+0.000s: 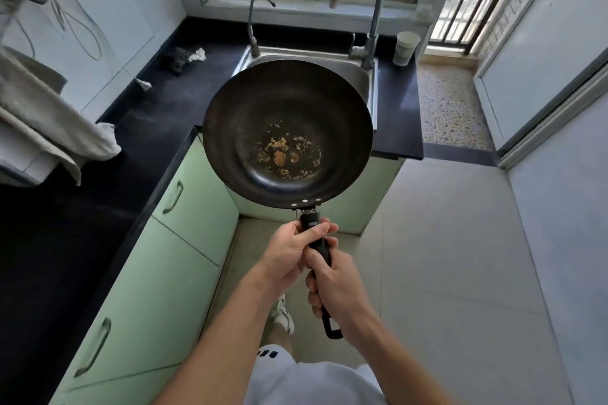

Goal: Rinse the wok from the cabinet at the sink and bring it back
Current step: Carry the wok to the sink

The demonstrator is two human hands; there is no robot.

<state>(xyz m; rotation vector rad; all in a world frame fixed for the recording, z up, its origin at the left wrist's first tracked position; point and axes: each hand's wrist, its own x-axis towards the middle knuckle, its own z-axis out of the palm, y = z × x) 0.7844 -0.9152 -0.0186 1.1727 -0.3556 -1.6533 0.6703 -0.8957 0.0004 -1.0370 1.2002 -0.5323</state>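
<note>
Holding a dark wok (286, 131) out in the air by its black handle (312, 222), both hands wrapped round it: left hand (289, 250) foremost, fingers curled over the top close to the rivets; right hand (339, 286) clenched just behind and touching the left, the handle's loop end poking out past it toward the body. Ahead of the grip, the bowl face up, with brownish bits of residue (283, 151) stuck near the bottom. Beyond the grip, partly hidden by the wok's far rim, a steel sink (355, 76) set in a black counter (148, 115), with a tall tap (377, 10) and a thin tap (250, 26) behind it. Ahead and right of the grip, a pale cup (406, 48) on the counter. Left of the grip, green cabinet doors (184, 256); farther left, a grey cloth (49, 115).
</note>
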